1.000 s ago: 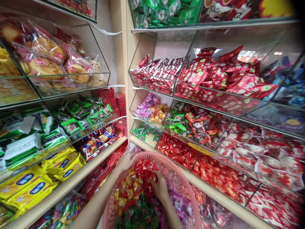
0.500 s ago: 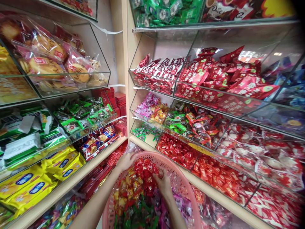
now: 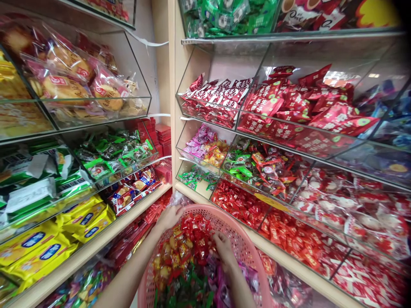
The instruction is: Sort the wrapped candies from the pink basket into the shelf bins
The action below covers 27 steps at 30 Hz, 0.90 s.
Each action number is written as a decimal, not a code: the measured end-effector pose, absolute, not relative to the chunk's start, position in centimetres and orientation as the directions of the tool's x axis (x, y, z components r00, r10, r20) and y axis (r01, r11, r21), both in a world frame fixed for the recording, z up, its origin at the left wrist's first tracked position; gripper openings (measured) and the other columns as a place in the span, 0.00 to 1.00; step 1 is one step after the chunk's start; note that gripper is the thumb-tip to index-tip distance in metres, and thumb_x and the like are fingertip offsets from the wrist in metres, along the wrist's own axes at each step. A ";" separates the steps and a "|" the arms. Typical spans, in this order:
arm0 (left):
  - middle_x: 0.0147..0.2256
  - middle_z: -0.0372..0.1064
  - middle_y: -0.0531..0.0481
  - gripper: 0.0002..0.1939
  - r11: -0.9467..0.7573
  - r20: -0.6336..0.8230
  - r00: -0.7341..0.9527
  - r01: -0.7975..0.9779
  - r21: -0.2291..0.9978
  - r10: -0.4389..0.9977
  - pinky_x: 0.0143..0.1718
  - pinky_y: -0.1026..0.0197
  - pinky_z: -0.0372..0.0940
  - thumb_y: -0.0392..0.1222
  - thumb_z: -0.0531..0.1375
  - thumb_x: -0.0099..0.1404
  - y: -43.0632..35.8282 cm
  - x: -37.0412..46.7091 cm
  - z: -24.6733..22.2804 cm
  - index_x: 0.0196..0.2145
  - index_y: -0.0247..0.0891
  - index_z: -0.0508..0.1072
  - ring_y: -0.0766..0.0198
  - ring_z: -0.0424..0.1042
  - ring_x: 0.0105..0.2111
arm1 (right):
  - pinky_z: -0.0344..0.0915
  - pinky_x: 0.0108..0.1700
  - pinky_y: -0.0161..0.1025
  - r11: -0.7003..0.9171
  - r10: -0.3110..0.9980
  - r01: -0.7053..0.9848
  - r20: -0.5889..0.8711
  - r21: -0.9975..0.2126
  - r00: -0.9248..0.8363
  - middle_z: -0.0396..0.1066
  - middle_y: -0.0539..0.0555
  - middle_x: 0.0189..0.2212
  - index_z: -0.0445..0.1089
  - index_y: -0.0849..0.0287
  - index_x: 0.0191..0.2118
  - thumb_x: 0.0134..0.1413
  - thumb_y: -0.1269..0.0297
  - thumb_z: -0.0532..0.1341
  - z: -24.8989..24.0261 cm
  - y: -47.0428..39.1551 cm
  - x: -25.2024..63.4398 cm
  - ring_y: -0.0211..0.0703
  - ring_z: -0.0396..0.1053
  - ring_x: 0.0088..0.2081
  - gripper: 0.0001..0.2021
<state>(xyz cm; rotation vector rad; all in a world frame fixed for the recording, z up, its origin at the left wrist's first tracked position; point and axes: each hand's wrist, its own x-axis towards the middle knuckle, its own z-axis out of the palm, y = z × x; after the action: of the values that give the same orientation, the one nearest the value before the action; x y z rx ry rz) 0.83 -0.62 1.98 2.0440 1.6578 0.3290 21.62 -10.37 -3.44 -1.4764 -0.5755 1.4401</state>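
Note:
A round pink plastic basket [image 3: 248,231] with a perforated wall stands low in front of me, full of wrapped candies. My left hand [image 3: 171,217] is closed over its far left rim. Inside the basket, my right hand [image 3: 223,248] is beside the red candies [image 3: 197,229], fingers loosely bent and apart, with nothing visible in them. Yellow-and-red candies [image 3: 173,252] lie to the left, dark green-wrapped candies [image 3: 189,286] at the near side, and purple-wrapped candies [image 3: 250,276] under and beside my right wrist.
Shelves with clear-fronted bins meet in a corner ahead. Red candies [image 3: 240,203] fill a low bin just beyond the basket. Yellow packets [image 3: 41,252] lie on the left, below packaged cakes [image 3: 67,85]. Wooden shelf edges [image 3: 289,261] run close to the basket on both sides.
My right hand has shifted slightly right, away from the red candies, and its fingers have loosened. My left hand stays on the rim.

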 end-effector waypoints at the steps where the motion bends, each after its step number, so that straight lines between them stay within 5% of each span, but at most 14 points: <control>1: 0.36 0.72 0.46 0.23 -0.163 -0.102 0.247 0.846 0.507 0.964 0.39 0.64 0.59 0.55 0.44 0.63 -0.6 0.8 1.9 0.37 0.41 0.72 0.60 0.70 0.39 | 0.63 0.22 0.31 -0.446 0.840 -0.322 -0.515 -0.835 0.172 0.64 0.46 0.22 0.65 0.56 0.33 0.37 0.58 0.62 -3.2 -10.4 21.7 0.38 0.67 0.26 0.14; 7: 0.35 0.72 0.47 0.24 -0.197 -0.078 0.271 0.842 0.502 0.959 0.37 0.64 0.59 0.56 0.42 0.63 -0.3 0.6 1.1 0.36 0.40 0.72 0.61 0.70 0.37 | 0.58 0.16 0.30 -0.419 0.872 -0.295 -0.471 -0.859 0.133 0.66 0.46 0.24 0.63 0.56 0.37 0.31 0.58 0.66 -2.6 -9.8 22.1 0.39 0.68 0.21 0.21; 15: 0.34 0.72 0.47 0.25 -0.189 -0.083 0.266 0.841 0.507 0.960 0.35 0.64 0.58 0.57 0.41 0.63 -0.2 0.5 0.9 0.35 0.40 0.71 0.61 0.70 0.36 | 0.57 0.13 0.32 -0.320 0.927 -0.078 -0.329 -0.944 0.180 0.69 0.51 0.28 0.64 0.59 0.30 0.34 0.54 0.63 -4.0 -8.2 21.3 0.36 0.64 0.15 0.16; 27: 0.36 0.72 0.46 0.23 -0.177 -0.095 0.267 0.826 0.536 0.959 0.38 0.64 0.59 0.54 0.43 0.64 -0.4 0.6 1.5 0.38 0.40 0.72 0.60 0.70 0.39 | 0.59 0.15 0.33 -0.250 0.947 -0.160 -0.276 -0.955 0.164 0.65 0.50 0.31 0.61 0.59 0.36 0.38 0.54 0.60 -5.2 -8.0 19.1 0.35 0.65 0.17 0.18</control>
<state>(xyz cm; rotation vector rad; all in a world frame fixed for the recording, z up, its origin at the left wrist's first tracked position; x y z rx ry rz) 0.64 -0.45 1.52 2.0561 1.6077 0.3620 19.11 -7.96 -5.16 -1.3776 -0.8315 1.3192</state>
